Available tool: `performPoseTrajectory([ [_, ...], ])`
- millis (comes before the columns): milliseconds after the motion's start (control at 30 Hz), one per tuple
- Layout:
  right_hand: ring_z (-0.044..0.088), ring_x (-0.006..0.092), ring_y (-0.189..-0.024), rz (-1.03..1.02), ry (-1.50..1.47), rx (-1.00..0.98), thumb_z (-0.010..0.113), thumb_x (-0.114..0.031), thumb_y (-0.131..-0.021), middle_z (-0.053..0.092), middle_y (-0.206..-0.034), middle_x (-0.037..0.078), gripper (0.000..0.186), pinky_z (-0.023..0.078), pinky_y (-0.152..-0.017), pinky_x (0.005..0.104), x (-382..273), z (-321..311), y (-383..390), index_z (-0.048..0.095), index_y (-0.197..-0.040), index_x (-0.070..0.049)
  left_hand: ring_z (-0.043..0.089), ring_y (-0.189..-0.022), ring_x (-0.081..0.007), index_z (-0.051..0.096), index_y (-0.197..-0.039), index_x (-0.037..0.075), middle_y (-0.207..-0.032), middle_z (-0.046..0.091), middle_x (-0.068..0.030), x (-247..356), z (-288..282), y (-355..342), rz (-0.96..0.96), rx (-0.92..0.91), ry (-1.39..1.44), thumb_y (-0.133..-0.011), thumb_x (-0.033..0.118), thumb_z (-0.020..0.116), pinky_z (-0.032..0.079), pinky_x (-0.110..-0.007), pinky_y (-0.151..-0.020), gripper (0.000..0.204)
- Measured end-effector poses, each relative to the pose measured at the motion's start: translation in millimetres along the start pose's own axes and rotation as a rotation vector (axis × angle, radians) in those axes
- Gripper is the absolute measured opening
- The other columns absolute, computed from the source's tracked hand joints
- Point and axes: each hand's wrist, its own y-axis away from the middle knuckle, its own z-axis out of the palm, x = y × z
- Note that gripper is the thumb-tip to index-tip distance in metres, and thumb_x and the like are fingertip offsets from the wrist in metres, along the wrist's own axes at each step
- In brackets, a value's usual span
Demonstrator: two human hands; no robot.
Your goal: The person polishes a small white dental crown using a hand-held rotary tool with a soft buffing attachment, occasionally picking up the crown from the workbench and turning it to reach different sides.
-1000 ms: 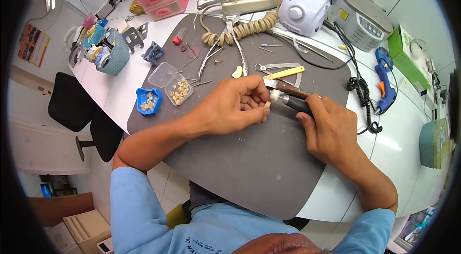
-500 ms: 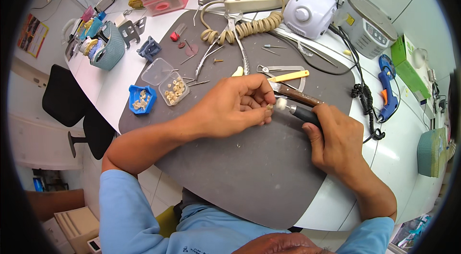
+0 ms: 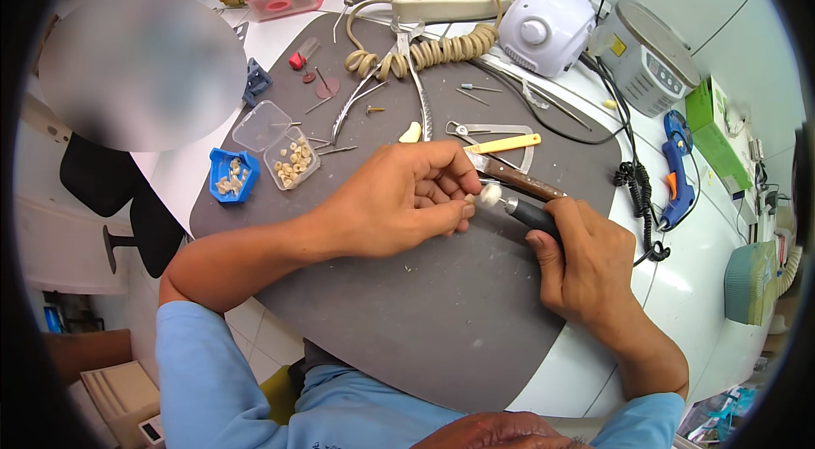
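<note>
A tiny tooth-coloured piece (image 3: pixel 469 199), much like a dental crown, is pinched between the thumb and fingers of my left hand (image 3: pixel 399 203). My right hand (image 3: pixel 586 249) grips a black rotary handpiece (image 3: pixel 535 218) from the right. The white, rounded polishing tip (image 3: pixel 490 194) of the handpiece is right at the small piece; whether they touch I cannot tell. Just beyond my hands lie a knife with a brown wooden handle (image 3: pixel 528 182) and a yellow-handled tool (image 3: pixel 505 144). Left of them, a clear lidded box (image 3: pixel 262 125) and a blue dish (image 3: pixel 242 195) hold several small tooth-coloured pieces.
Large pliers (image 3: pixel 424 97), a metal caliper (image 3: pixel 492 130) and burs lie on the grey mat (image 3: pixel 407 313). Behind are a coiled beige hose (image 3: pixel 450 46), a white control unit (image 3: pixel 543 29) and a grey machine (image 3: pixel 649 54). A blue glue gun (image 3: pixel 677 169) lies right, near black cords.
The view has shifted slightly, so the bench appears a little further left. Both hands keep their hold, and the tip stays at the small piece. A blurred patch now covers the upper left.
</note>
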Motion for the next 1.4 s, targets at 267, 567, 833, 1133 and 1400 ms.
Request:
performPoseTrajectory([
  [267, 0.06, 0.0301, -0.059, -0.069, 0.021, -0.034, 0.086, -0.026, -0.093, 0.058, -0.076, 0.008, 0.025, 0.043, -0.054, 0.0443, 1.0, -7.5, -5.9, 0.067, -0.096, -0.009, 0.077, -0.104, -0.0115, 0.072, -0.131, -0.005, -0.114, 0.078, -0.0082, 2.0, -0.3, 1.7, 0.034, 0.014, -0.012, -0.111, 0.005, 0.072, 0.064, -0.027, -0.089, 0.023],
  [567, 0.056, 0.0281, -0.057, -0.132, 0.003, -0.043, 0.087, -0.03, -0.091, 0.053, -0.073, 0.006, 0.027, 0.041, -0.054, 0.0431, 4.0, -6.9, -7.0, 0.068, -0.092, -0.011, 0.078, -0.101, -0.0123, 0.074, -0.131, -0.009, -0.111, 0.08, -0.0103, -0.1, 1.9, 0.3, -0.004, 0.01, 0.016, -0.112, 0.004, 0.07, 0.066, -0.027, -0.089, 0.024],
  [833, 0.055, 0.0271, -0.057, -0.14, 0.031, -0.047, 0.087, -0.031, -0.092, 0.052, -0.074, 0.006, 0.027, 0.04, -0.054, 0.0428, 2.2, -7.0, -7.5, 0.068, -0.093, -0.011, 0.077, -0.099, -0.0104, 0.074, -0.125, -0.007, -0.111, 0.078, -0.0092, -1.2, 0.7, 0.7, 0.026, 0.019, -0.022, -0.11, 0.002, 0.07, 0.065, -0.025, -0.086, 0.018],
  [1133, 0.058, 0.0278, -0.058, -0.088, 0.018, -0.025, 0.088, -0.026, -0.09, 0.054, -0.075, 0.006, 0.025, 0.043, -0.054, 0.0431, -0.1, -6.3, -7.3, 0.069, -0.093, -0.01, 0.078, -0.102, -0.0113, 0.071, -0.122, -0.005, -0.112, 0.077, -0.0093, -1.2, -0.3, 0.3, 0.006, 0.006, 0.003, -0.109, 0.001, 0.069, 0.065, -0.025, -0.087, 0.014],
  [1400, 0.059, 0.0288, -0.058, -0.091, 0.011, -0.029, 0.088, -0.024, -0.09, 0.056, -0.076, 0.007, 0.024, 0.044, -0.054, 0.0431, -0.2, -7.7, -7.8, 0.069, -0.095, -0.009, 0.079, -0.104, -0.0134, 0.07, -0.121, -0.005, -0.114, 0.076, -0.0104, -3.0, -0.7, -0.4, 0.006, 0.001, 0.017, -0.109, 0.0, 0.069, 0.066, -0.026, -0.089, 0.013],
])
